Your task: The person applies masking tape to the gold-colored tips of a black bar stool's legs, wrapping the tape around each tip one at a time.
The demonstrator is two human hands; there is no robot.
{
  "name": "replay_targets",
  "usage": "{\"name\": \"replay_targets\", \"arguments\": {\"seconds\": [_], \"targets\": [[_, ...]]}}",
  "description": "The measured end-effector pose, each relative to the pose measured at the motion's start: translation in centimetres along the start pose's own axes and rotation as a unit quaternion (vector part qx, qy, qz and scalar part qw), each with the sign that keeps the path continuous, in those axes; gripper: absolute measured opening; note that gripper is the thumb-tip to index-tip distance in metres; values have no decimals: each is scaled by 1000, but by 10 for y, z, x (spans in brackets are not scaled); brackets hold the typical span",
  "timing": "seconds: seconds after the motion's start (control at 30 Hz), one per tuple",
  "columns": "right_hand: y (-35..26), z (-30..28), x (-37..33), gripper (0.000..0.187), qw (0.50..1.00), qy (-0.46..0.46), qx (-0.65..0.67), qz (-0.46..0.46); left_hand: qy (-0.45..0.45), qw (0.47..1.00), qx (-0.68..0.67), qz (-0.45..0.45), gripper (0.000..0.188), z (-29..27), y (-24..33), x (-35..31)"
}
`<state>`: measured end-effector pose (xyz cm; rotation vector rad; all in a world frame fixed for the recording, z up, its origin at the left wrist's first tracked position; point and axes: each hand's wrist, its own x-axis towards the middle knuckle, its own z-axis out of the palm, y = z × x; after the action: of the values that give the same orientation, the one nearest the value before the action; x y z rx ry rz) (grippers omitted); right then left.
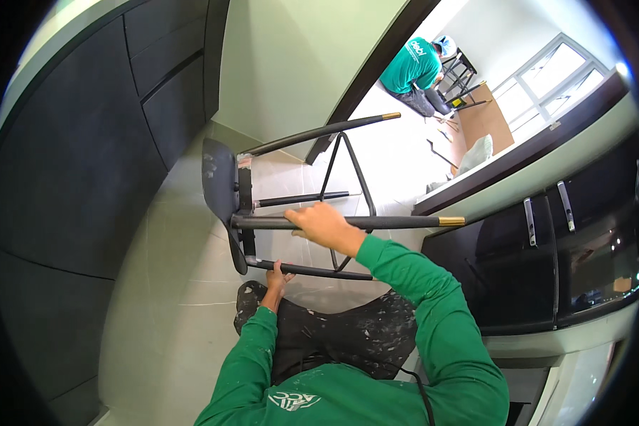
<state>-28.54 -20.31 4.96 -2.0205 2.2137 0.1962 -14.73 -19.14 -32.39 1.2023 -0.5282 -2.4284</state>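
A black bar stool (221, 186) lies on its side on the floor in front of me, its curved seat to the left and its legs pointing right. Brass-coloured tips show on two of the legs, and a thin black footrest frame runs between them. My right hand (324, 226) is closed over the raised near leg, partway along it. Lower down, my left hand (277, 280) grips another leg close to the seat. Pale worn patches mark the seat and the joint at the far leg. The undersides of both hands' fingers are partly hidden.
Dark cabinets (71, 142) stand along the left, and glossy black cabinet doors (508, 263) with chrome handles are at the right. Through the doorway, a person in a green shirt (413, 65) sits by another black stool (461, 71) and a brown board (491, 117).
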Motion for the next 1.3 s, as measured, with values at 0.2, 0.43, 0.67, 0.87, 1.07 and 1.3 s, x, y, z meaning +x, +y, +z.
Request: {"name": "replay_targets", "arguments": {"seconds": [0.2, 0.43, 0.67, 0.87, 1.07, 1.3], "targets": [[-5, 21, -13, 43, 1000, 13, 7, -5, 40, 999, 8, -6, 37, -7, -3, 14], [-13, 38, -20, 39, 995, 69, 66, -7, 36, 999, -16, -22, 43, -28, 5, 29], [-34, 53, -25, 32, 987, 102, 121, 11, -59, 997, -7, -45, 43, -15, 59, 22], [-29, 98, -40, 24, 974, 170, 120, 89, -26, 995, -61, -71, 31, 54, 60, -47], [-5, 13, -144, 44, 876, 355, 322, -46, 67, 976, 202, 35, 28, 48, 64, -117], [97, 104, -439, 25, 544, 640, 335, 428, -248, 472, 646, 547, 35, 222, 59, -297]]}}
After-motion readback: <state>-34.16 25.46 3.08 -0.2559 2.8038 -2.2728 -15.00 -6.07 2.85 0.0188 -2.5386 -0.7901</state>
